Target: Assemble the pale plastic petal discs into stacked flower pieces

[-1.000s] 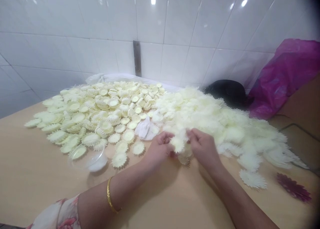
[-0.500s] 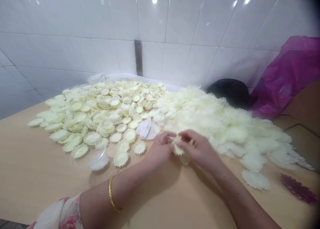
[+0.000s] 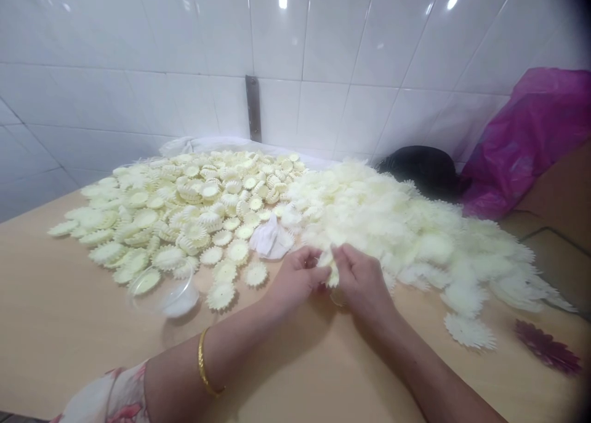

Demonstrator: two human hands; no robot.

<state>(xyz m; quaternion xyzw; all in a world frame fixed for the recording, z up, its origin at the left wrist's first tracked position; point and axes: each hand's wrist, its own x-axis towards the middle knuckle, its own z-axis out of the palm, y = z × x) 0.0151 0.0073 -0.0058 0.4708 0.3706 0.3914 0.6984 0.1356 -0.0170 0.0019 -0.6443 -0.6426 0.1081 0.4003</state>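
Note:
My left hand (image 3: 295, 279) and my right hand (image 3: 362, 281) meet over the wooden table (image 3: 83, 324), fingers pinched together on one pale cream flower piece (image 3: 330, 274). A second piece (image 3: 338, 297) lies on the table just under them. Beyond my hands rises a loose heap of flat cream petal pieces (image 3: 392, 220). To the left spreads a field of cupped, finished-looking cream flowers (image 3: 184, 207). A gold bangle (image 3: 203, 362) circles my left wrist.
A clear plastic cup (image 3: 173, 290) lies near the left flowers. A crumpled white cloth (image 3: 271, 239) sits between the two piles. One dark purple flower piece (image 3: 547, 346) lies at the right. A magenta bag (image 3: 530, 133) and a black object (image 3: 422, 170) stand against the tiled wall.
My hands have drawn closer together, and the cream piece between them has been folded smaller. The view has shifted slightly.

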